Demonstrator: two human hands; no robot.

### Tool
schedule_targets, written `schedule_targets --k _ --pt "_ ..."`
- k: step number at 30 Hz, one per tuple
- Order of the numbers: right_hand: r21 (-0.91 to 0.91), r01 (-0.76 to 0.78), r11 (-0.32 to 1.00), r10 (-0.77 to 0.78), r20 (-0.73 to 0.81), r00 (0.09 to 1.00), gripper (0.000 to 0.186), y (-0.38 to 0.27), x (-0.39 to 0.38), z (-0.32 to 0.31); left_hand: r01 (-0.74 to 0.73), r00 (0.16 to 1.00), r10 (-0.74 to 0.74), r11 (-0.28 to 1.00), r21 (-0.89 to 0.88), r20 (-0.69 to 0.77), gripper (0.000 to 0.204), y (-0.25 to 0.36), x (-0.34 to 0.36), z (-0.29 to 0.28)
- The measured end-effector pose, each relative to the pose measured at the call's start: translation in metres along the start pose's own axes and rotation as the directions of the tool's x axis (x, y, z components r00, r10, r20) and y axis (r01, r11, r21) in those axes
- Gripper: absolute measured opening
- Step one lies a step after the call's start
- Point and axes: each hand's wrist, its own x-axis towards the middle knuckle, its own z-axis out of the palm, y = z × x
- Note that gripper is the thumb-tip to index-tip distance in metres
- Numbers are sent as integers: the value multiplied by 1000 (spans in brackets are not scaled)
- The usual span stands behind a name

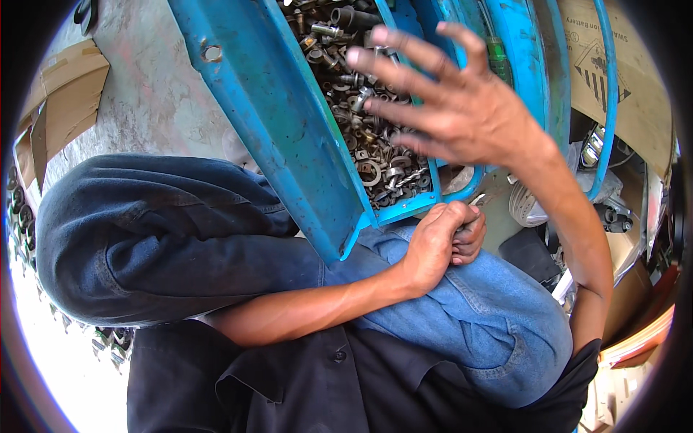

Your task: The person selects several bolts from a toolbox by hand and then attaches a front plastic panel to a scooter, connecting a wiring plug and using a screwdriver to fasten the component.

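Over a blue metal bin (pixel 274 123), my right hand (pixel 469 108) hovers with its fingers spread, slightly blurred and holding nothing I can see. Beneath it lies a heap of loose nuts, bolts and washers (pixel 382 166), partly hidden by the fingers. My left hand (pixel 444 238) is closed in a fist just past the bin's near corner, resting by my jeans (pixel 491 310). A small bright tip shows by its thumb; what the fist holds is hidden.
Cardboard (pixel 76 83) lies at the far left, with a printed cardboard box (pixel 628 72) at the far right. A blue bent tube (pixel 610 108) stands before that box. A dark flat piece (pixel 529 256) and assorted parts lie right of my knee.
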Motion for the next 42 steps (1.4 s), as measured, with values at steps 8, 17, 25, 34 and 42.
schedule_targets --k 8,17,25,34,42 --pt "-9 72 997 -73 -41 997 14 -7 -2 8 14 1000 -14 1000 -23 -1 40 6 3 0" --pt "-8 55 998 -55 -67 996 5 -30 9 33 -16 1000 16 1000 -24 -4 43 10 1 2" --pt "-84 -57 995 47 -115 992 6 -36 20 42 -164 985 166 986 -30 38 46 16 -5 0" --pt "170 -63 983 93 -173 981 23 -13 22 9 -246 969 246 966 -77 -8 45 4 -12 -15" --pt "644 -197 739 156 122 980 20 -3 3 -66 -363 928 335 911 -196 -160 38 18 7 -23"
